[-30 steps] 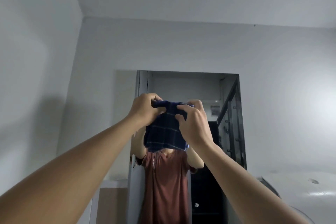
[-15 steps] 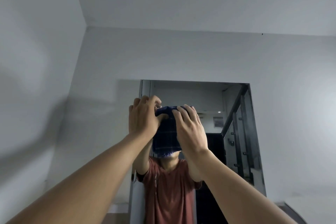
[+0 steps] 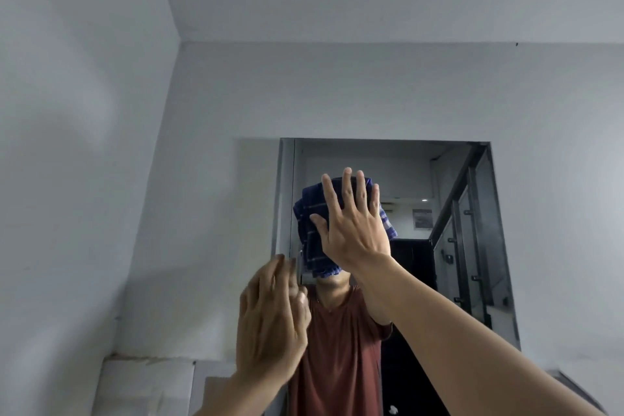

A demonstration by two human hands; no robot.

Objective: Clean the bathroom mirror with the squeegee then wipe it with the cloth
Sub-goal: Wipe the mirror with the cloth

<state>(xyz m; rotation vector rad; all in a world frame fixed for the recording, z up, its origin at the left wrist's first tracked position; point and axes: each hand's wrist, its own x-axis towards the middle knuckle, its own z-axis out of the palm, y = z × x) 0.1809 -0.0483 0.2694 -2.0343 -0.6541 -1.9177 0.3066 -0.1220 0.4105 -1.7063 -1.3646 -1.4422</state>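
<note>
While the right hand [image 3: 353, 230] presses the blue checked cloth [image 3: 315, 246] flat against the upper mirror [image 3: 472, 246] — fingers [image 3: 347, 186] spread wide — the left hand [image 3: 270, 321] hangs lower, empty, its fingers loosely curled.

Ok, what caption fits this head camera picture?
Right hand presses the blue cloth flat on the mirror; left hand free.

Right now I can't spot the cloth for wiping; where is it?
In the head view, the dark blue checked cloth is pressed flat against the upper left part of the wall mirror under the open right hand, above the left hand.
</note>
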